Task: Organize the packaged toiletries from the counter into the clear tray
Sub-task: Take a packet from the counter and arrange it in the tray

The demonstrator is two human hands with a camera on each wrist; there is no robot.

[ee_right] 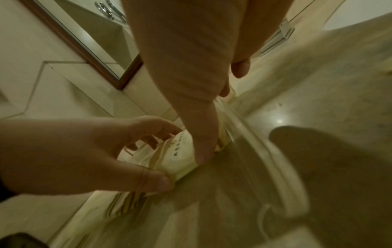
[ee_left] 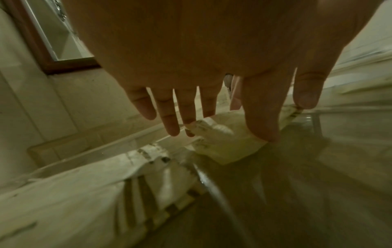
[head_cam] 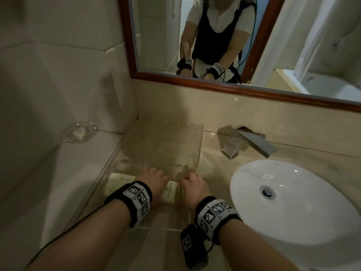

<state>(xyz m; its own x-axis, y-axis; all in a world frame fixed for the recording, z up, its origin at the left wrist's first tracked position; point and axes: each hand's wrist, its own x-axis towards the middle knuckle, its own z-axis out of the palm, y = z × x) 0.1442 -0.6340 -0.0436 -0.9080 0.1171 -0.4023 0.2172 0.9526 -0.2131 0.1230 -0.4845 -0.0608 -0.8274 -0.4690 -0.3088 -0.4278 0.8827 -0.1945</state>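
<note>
A clear acrylic tray stands on the beige counter at the back left corner; its far part holds nothing I can make out. On my side of its cross wall lie cream toiletry packets, one with gold stripes and another further left. Faint clear edges run around them, so I cannot tell whether they lie inside a nearer part of the tray. My left hand holds a lettered packet between thumb and fingers. My right hand pinches the same packet's right end, thumb pressed on it.
A white round basin fills the counter to the right, with a chrome faucet behind it. A glass soap dish sits on the tiled ledge at the left. A wood-framed mirror hangs above the backsplash.
</note>
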